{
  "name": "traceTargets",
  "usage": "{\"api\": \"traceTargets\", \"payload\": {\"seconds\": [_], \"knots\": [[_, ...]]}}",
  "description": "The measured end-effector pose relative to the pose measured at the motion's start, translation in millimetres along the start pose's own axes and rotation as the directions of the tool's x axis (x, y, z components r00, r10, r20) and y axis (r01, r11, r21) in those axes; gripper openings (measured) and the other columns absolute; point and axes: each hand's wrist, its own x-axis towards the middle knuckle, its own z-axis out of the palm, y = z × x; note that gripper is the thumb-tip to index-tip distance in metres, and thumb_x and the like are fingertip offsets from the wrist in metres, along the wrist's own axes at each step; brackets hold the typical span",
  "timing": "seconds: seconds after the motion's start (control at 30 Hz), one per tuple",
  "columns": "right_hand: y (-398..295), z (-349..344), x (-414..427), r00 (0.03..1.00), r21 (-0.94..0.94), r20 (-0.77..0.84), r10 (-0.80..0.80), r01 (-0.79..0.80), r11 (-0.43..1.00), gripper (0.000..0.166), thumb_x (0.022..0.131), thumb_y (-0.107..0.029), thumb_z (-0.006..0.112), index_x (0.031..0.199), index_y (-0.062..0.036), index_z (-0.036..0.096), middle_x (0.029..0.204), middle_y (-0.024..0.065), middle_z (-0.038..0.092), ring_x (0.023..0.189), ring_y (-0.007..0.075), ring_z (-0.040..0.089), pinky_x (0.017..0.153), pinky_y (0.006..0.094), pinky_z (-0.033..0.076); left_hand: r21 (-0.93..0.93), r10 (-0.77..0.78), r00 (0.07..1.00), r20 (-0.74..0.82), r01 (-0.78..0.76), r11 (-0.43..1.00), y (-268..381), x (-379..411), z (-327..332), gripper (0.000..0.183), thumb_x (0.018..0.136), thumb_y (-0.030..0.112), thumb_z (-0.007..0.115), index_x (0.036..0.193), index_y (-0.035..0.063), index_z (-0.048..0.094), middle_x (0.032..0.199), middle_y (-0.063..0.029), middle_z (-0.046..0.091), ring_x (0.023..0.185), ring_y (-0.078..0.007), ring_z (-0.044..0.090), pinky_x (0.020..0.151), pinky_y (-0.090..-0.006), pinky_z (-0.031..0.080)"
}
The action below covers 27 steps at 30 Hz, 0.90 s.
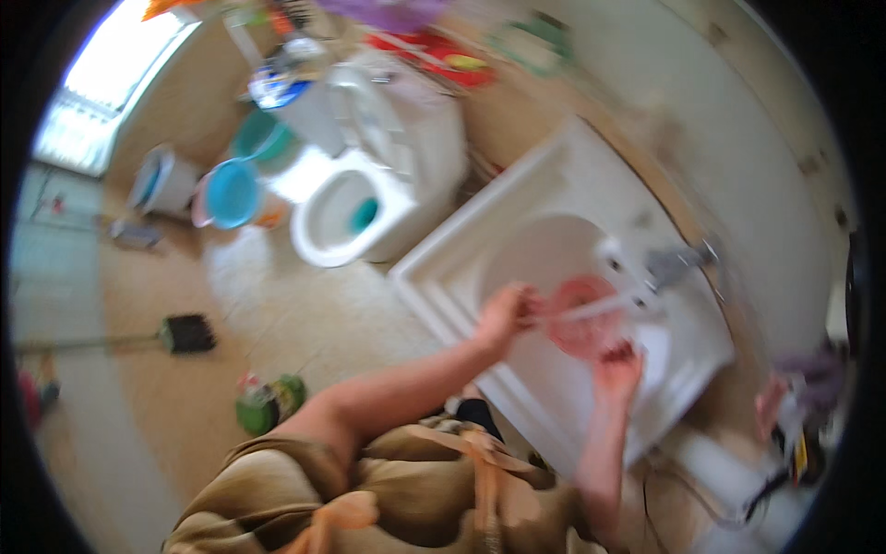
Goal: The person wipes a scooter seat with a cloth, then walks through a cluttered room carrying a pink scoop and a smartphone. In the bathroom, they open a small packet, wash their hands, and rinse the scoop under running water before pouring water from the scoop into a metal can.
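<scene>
A pink translucent plastic basin or bowl (pixel 583 317) is held over the white washbasin (pixel 533 253), below the metal faucet (pixel 675 266). My left hand (pixel 511 315) grips its left edge with curled fingers. On the lower right edge, my right hand (pixel 618 370) has its fingers closed on the rim. A pale streak, which looks like running water, crosses the bowl from the faucet side. Blur hides the bowl's inside and the exact finger placement.
Left of the washbasin stands a toilet (pixel 353 218) with its lid up. Beyond are a blue basin (pixel 233 194), a green basin (pixel 263 135) and a white bin (pixel 166 180). A broom head (pixel 188 334) and green containers (pixel 270 405) are at the left. A cable (pixel 682 481) hangs at lower right.
</scene>
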Motion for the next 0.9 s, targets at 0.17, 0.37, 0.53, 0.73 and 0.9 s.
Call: {"api": "traceTargets", "payload": {"seconds": [0.17,0.37,0.53,0.73,0.9], "knots": [[4.7,39.3,-3.3,0.963,0.012,-0.269,-0.023,0.027,1.0,0.032,0.093,-0.038,0.05,0.081,-0.0092,0.059,0.077,0.0024,0.061,0.07,0.0167,0.056,0.068,0.0328,0.049,-0.038,0.039,0.998,-0.038,-0.041,0.998,13.3,-5.8,7.3,0.048,0.095,0.042,0.043,0.122,0.0022,0.047,0.108,-0.0111,0.059,0.098,-0.0213,0.057,0.085,-0.0373,0.046],[3.1,34.4,-17.2,0.965,0.005,-0.26,-0.028,0.031,1.0,0.032,0.093,-0.038,0.05,0.087,-0.0083,0.058,0.081,0.0023,0.06,0.072,0.015,0.056,0.071,0.0316,0.05,-0.043,-0.023,1.0,-0.014,0.022,0.999,13.3,-6.7,17.2,0.047,0.096,0.039,0.041,0.124,0.0008,0.045,0.113,-0.0119,0.057,0.103,-0.0214,0.055,0.088,-0.0371,0.045],[7.5,43.0,-18.5,0.957,-0.027,-0.282,-0.061,0.056,0.998,0.031,0.092,-0.039,0.051,0.088,-0.0084,0.058,0.081,0.0024,0.06,0.074,0.0149,0.056,0.071,0.0312,0.05,-0.033,-0.021,0.999,0.042,0.022,0.999,21.2,-0.6,28.8,0.048,0.096,0.039,0.041,0.124,0.0001,0.044,0.114,-0.0125,0.056,0.104,-0.0218,0.054,0.09,-0.0371,0.045],[-20.4,57.0,-18.7,0.958,-0.081,-0.198,-0.206,0.194,0.978,0.032,0.093,-0.04,0.05,0.089,-0.009,0.058,0.082,0.002,0.06,0.074,0.0147,0.055,0.072,0.0313,0.049,-0.056,-0.047,0.999,0.011,0.047,0.997,22.7,5.8,27.9,0.046,0.096,0.039,0.042,0.123,0.0018,0.045,0.112,-0.0116,0.057,0.104,-0.0215,0.055,0.089,-0.0374,0.045],[-46.9,31.5,-13.1,0.913,-0.384,-0.292,-0.286,0.162,0.909,0.034,0.094,-0.041,0.048,0.096,-0.0086,0.057,0.086,0.0035,0.061,0.074,0.0143,0.055,0.071,0.0286,0.046,-0.046,-0.079,0.996,0.044,0.081,0.996,17.6,6.7,37.7,0.045,0.097,0.039,0.04,0.122,0.002,0.046,0.112,-0.0115,0.057,0.104,-0.0217,0.055,0.089,-0.0375,0.045]]}}
